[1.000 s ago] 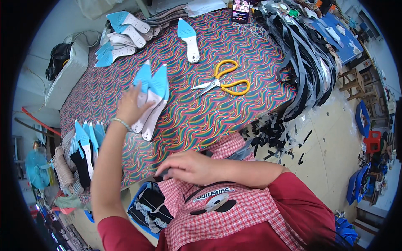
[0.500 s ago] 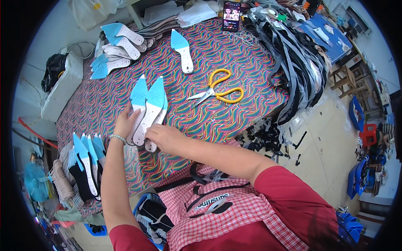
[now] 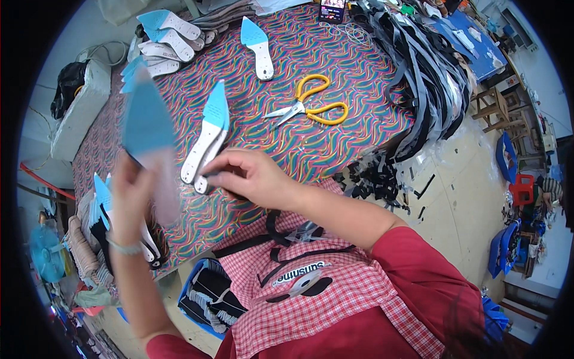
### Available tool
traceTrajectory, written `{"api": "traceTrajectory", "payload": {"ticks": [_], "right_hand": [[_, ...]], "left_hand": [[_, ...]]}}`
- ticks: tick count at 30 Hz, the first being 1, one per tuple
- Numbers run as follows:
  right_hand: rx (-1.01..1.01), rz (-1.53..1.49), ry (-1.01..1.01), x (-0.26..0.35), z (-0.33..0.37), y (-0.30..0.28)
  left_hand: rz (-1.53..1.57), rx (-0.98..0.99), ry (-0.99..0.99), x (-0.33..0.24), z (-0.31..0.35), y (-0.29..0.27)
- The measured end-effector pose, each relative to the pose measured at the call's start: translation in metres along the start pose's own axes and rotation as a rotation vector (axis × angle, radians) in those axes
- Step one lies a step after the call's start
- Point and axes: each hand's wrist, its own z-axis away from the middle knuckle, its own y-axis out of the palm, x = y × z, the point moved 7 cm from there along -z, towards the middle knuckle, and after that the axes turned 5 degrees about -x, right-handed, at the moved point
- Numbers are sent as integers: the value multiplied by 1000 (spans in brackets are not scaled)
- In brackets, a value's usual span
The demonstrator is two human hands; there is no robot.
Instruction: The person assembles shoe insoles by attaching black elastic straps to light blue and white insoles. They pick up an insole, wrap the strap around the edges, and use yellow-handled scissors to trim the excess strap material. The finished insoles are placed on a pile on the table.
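My left hand (image 3: 131, 194) is closed on a shoe insole (image 3: 149, 128) with a blue pointed toe and a pale heel. It is lifted off the table, and both are smeared by motion. My right hand (image 3: 263, 179) has its fingers bent and apart, close to the heel ends of two overlapping insoles (image 3: 207, 139) on the table; whether the fingertips touch them cannot be made out. Another insole (image 3: 258, 51) lies alone farther back. Yellow-handled scissors (image 3: 305, 107) rest on the patterned cloth to the right, blades pointing left.
Overlapping insoles (image 3: 173, 36) lie at the back left. Further insoles with dark pieces (image 3: 101, 206) stand at the near left edge. Black and grey strips (image 3: 427, 90) hang over the right edge, above scraps (image 3: 376, 185) on the floor. A phone (image 3: 332, 11) stands at the back.
My left hand has taken one insole from the group and moved left with it. My right hand has shifted slightly right, its fingers now more spread. The whole view has shifted a little.
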Motion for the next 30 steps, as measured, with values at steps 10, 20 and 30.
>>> {"api": "traceTrajectory", "payload": {"ticks": [10, 20, 30], "right_hand": [[100, -170, 134, 11, 46, 7], [21, -642, 461, -14, 39, 16], [-110, -322, 238, -1, 36, 8]], "left_hand": [[609, -299, -155, 34, 101, 85], [876, -310, -282, 29, 91, 83], [776, -383, -202, 20, 94, 86]]}}
